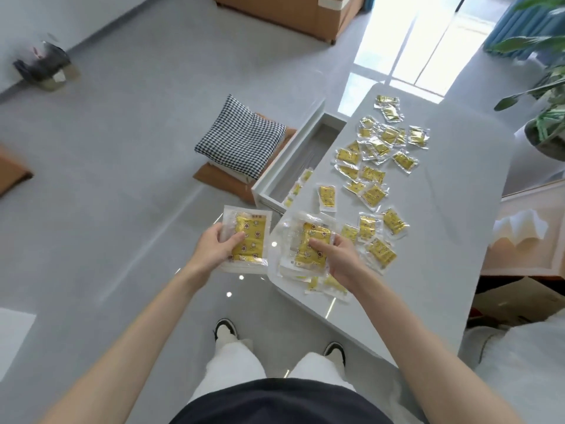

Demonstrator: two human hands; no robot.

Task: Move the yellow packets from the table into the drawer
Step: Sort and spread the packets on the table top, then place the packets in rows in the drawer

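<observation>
Yellow packets point(373, 194): left hand point(214, 249) grips a stack point(249, 240) beside the table point(443, 209), right hand point(339, 258) apparently clutches a pile point(312, 249) on it

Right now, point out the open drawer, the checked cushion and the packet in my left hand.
Drawer point(318, 139): head view, bare inside floor.
Checked cushion point(241, 139): head view, centre of top face.
Packet point(253, 240): head view, yellow middle, beside left hand point(214, 246) thumb.

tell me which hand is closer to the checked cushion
Left. The left hand holds packets over the floor, left of the table, the checked cushion ahead of it. The right hand grips a packet pile on the table, farther right.
</observation>
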